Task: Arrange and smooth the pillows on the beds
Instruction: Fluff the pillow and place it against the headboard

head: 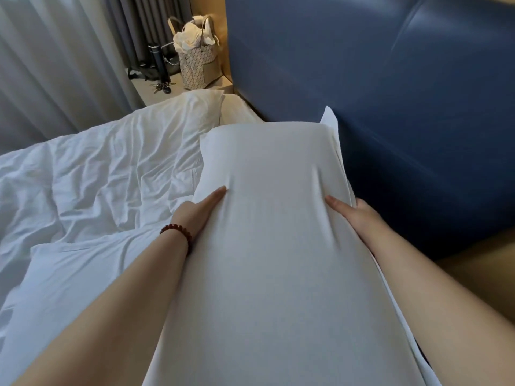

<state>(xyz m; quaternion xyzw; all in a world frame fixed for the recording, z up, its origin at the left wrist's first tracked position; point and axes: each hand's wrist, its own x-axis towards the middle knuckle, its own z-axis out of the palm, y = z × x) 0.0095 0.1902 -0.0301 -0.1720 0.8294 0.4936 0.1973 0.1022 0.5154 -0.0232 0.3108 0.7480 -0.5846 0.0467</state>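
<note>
- A long white fabric pillow (278,232) is gripped at its sides by the left hand (200,210) and right hand (354,213), beside the blue padded headboard (404,93).
- No readable writing is seen on the patterned tote bag (198,65).

I can see a patterned tote bag (198,65) stuffed with white cloth, standing against the left end of the blue padded headboard (390,107). Left of the bag stands a dark bottle (160,62), with keys (161,87) lying in front. Grey curtains (55,65) hang further left.
</note>
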